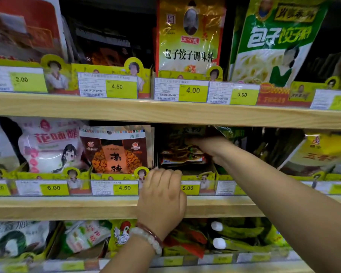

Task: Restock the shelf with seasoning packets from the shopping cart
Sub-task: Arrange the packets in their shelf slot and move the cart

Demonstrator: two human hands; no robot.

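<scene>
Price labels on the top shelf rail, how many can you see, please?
5, left to right: 2.00, 4.50, 4.00, 3.00, a blurred one at the right edge; more may lie offscreen.

Yellow-green price tags (pixel 121 89) are lining pale wooden shelves (pixel 165 112); at nine o'clock a brown-orange cloud-patterned packet (pixel 114 152) is showing; at one o'clock, a green-white packet (pixel 272 44).
</scene>
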